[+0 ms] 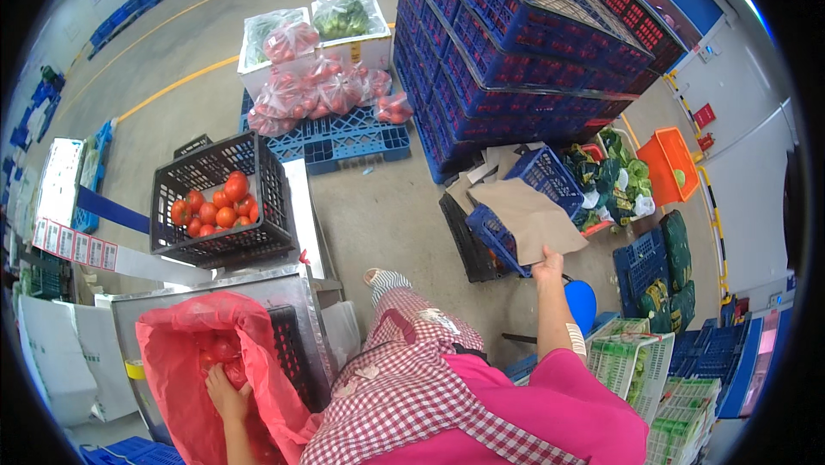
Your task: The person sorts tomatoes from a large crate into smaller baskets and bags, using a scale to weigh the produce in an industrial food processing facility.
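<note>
My left hand (228,394) is inside a pink plastic bag (193,317) that lines a crate on a metal table (296,284). Its fingers touch bagged tomatoes (221,347); whether they grip one, I cannot tell. On the right, my right hand (548,263) pinches the near edge of a sheet of brown paper (522,210) above a blue plastic crate (483,226). Beyond the pink bag, a black plastic crate (219,242) with loose tomatoes (225,207) stands tilted in the view.
Bags of tomatoes (338,91) lie on a blue pallet (341,133) ahead. Tall stacks of blue crates (477,78) stand to its right. An orange bin (667,165), a blue stool (581,307) and white crates (622,358) are at the right.
</note>
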Demonstrator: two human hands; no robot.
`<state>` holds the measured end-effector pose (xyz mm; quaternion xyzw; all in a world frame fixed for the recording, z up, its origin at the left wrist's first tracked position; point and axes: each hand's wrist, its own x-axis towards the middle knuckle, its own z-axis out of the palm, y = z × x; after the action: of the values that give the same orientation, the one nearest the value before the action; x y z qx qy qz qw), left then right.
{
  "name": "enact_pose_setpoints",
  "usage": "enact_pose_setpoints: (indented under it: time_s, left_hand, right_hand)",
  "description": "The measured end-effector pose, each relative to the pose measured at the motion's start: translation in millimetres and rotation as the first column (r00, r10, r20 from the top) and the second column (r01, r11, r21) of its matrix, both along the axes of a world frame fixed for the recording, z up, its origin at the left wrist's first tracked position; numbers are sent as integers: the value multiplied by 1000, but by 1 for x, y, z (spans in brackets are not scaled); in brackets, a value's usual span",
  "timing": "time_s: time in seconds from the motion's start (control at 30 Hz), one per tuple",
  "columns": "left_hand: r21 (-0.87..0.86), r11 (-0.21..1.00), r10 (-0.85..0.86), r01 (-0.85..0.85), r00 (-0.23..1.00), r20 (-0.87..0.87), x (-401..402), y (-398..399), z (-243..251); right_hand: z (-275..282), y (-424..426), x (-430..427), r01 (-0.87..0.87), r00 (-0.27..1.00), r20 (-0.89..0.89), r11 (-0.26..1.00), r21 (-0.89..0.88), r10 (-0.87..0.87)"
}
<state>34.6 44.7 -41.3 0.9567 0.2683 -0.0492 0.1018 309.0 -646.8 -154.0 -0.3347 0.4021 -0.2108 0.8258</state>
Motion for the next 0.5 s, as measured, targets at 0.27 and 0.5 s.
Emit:
enact_pose_setpoints:
  time_s: [0.27,0.5]
  left_hand:
    - [-96,994,-57,62,997,53,0,13,16]
    - [8,1000,0,0,1000,1,7,-12,20]
  right_hand:
    - [4,34,98,-40,999,-28,999,28,41]
    - [-17,78,154,-128,976,-181,992,-8,125]
